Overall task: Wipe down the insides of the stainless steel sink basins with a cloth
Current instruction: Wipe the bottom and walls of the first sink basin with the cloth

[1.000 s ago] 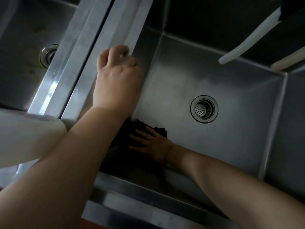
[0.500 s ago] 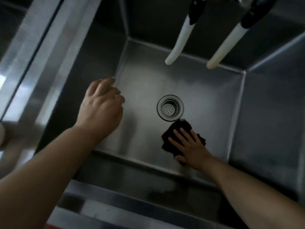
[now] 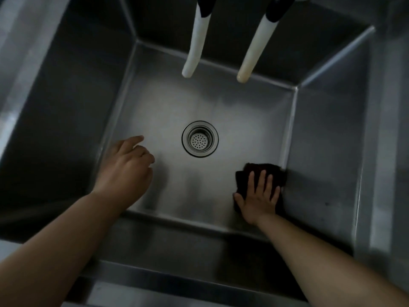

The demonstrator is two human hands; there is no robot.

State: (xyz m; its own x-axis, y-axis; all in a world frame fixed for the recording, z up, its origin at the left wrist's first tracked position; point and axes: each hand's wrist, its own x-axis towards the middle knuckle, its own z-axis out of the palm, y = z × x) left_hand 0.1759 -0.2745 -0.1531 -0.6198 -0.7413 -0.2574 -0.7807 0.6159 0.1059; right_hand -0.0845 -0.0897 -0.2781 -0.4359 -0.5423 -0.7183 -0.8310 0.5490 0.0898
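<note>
Dim steel walls are enclosing the sink basin (image 3: 327, 134). Near-right of the drain (image 3: 200, 138), the right hand (image 3: 257, 197) is pressing spread fingers flat on the dark cloth (image 3: 273, 172) against the right wall. Left of the drain, the left hand (image 3: 126, 169) is hovering, loosely curled, holding nothing. Beyond the drain, two white spouts (image 3: 251, 53) are hanging.

This looks like a commercial kitchen or scullery wash-up station. A deep, square stainless steel sink basin (image 3: 93, 111) with welded corners and a perforated drain strainer (image 3: 200, 138) fills the view. Two pale hose spouts (image 3: 254, 47) with black collars hang over its far side, and a broad flat steel rim (image 3: 20, 63) runs along the left.
</note>
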